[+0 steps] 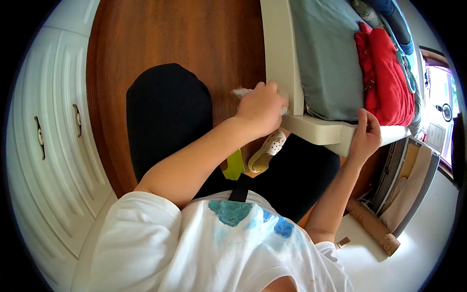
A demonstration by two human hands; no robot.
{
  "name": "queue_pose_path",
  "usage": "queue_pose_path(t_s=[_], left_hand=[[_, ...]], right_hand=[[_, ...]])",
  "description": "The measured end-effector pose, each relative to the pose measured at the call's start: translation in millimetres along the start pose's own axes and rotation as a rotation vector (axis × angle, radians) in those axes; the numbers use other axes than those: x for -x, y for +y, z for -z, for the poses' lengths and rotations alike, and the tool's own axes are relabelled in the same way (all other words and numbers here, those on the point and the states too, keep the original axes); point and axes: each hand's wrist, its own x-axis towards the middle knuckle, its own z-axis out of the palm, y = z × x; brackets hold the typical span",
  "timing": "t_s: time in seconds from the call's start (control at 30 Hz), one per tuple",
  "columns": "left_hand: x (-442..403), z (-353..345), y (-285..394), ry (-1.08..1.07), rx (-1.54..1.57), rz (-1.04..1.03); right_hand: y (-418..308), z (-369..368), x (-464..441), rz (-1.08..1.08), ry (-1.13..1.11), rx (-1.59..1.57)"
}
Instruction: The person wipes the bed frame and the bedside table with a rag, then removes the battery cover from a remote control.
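My left hand (262, 109) is closed around a crumpled whitish cloth (242, 92), which sticks out on both sides of the fist. It is against the outer face of the cream bed frame (282, 53), close to the corner. My right hand (366, 137) is at the rim of the same frame, farther right. Its fingers are bent together by the edge of the grey-green bedding (331, 63); whether they pinch the fabric is hidden. A folded red cloth (389, 78) lies on the bedding just beyond that hand.
White cabinet doors (58, 121) stand at the left above a brown wooden floor (219, 39). Between my knees are a white clog (267, 151) and a yellow-green object (235, 164). Right of the bed are an open grey case (413, 180) and a brown roll (374, 226).
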Motion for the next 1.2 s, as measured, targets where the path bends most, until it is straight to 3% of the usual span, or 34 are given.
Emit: queue_pose_path(t_s=[0.07,0.1,0.2,0.27,0.53,0.6,0.67,0.73,0.77,0.83,1.0,1.07,1.13,1.2], left_hand=[[0.4,-2.5,-0.8,0.203,0.167,-0.047],[-0.5,-5.7,0.9,0.197,0.167,-0.046],[-6.6,-20.4,11.0,0.137,0.216,-0.153],[-7.0,-27.0,13.8,0.096,0.036,-0.125],[-7.2,-1.3,1.6,-0.144,-0.166,0.034],[-1.7,-2.2,-4.6,0.087,0.032,0.092],[-7.9,0.2,-5.4,0.126,0.089,0.081],[-16.1,-2.5,-4.7,0.472,0.24,0.034],[-19.4,-4.6,-2.8,0.479,0.244,0.034],[-26.1,-9.7,0.3,0.314,0.222,0.021],[-13.6,-31.8,13.2,0.312,0.102,-0.037],[-2.4,-32.3,17.7,0.099,0.046,-0.092],[1.4,-29.2,10.8,0.125,0.146,-0.087],[-4.5,-18.8,-0.2,0.077,0.3,0.055]], right_hand=[[-6.3,0.1,1.8,-0.016,0.003,-0.054],[-3.0,1.0,1.4,-0.003,0.008,-0.02],[-2.3,1.7,0.8,-0.078,0.007,0.03],[-2.0,2.6,0.1,-0.068,-0.003,0.011],[-1.3,2.8,0.1,-0.036,-0.014,0.031],[-6.5,1.0,1.7,-0.015,0.02,-0.003],[-6.3,0.3,3.4,-0.026,0.02,-0.032],[-4.2,1.1,2.2,-0.02,0.015,-0.055],[-1.6,1.3,1.9,-0.023,0.016,-0.021],[0.7,1.0,0.5,-0.019,0.019,0.01],[-1.3,1.5,1.1,-0.012,0.006,-0.028],[-4.9,2.0,2.4,-0.01,0.008,-0.014],[-5.0,0.8,2.7,-0.01,0.011,0.0],[-1.3,0.5,1.0,0.02,0.008,-0.03]])
